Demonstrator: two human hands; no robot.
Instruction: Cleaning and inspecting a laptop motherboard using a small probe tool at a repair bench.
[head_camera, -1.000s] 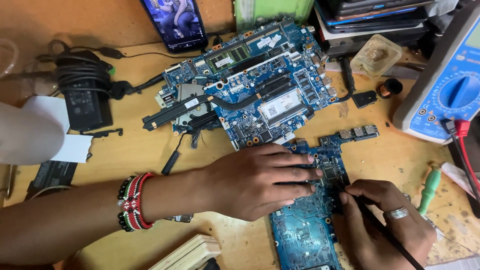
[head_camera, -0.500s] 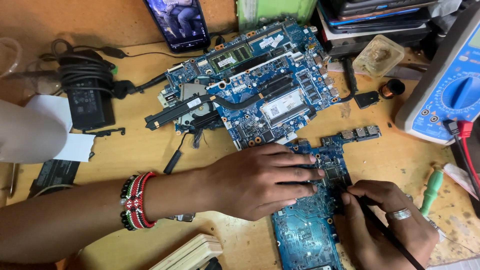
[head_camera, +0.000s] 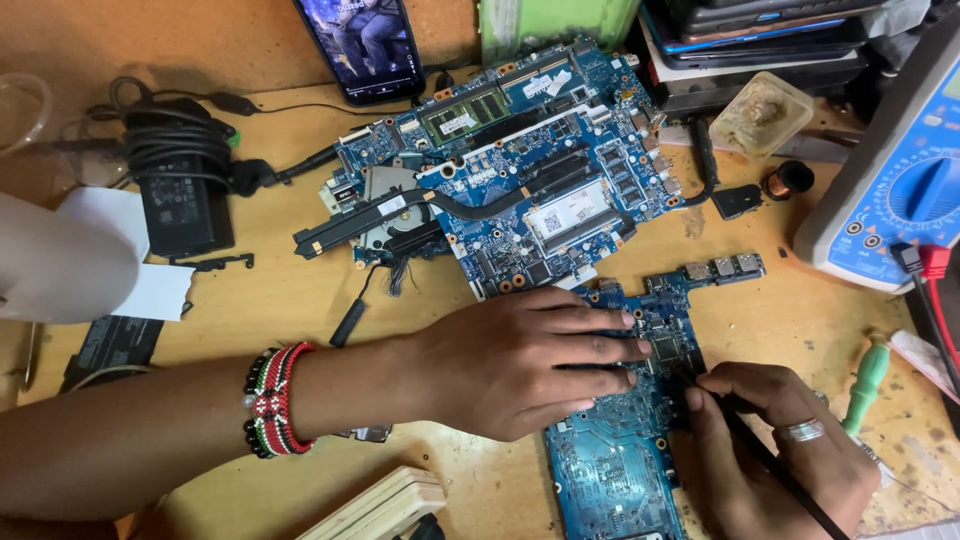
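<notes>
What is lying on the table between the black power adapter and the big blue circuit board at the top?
In the head view, between the black power adapter and the big blue circuit board lie only the adapter's black cable and plug, on bare wooden table.

A pale wooden tabletop (head_camera: 280, 300), matt, scuffed and stained in patches. On it lies a blue circuit board (head_camera: 615, 470) with a faintly glossy lacquered face and small shiny metal solder points. The left hand (head_camera: 520, 365) rests flat on it; at that wrist sits a bracelet (head_camera: 272, 400) of small glossy beads in red, black and white. The right hand (head_camera: 775, 450) wears a smooth polished metal ring (head_camera: 802, 431) and grips a thin matt black tool (head_camera: 770, 465). Further back lies a larger blue circuit board (head_camera: 520, 190) with dull dark metal pipes. A matt black plastic power adapter (head_camera: 180, 195) with rubbery cable sits to the left, and a phone (head_camera: 360, 45) shows a glossy glass screen.
</notes>
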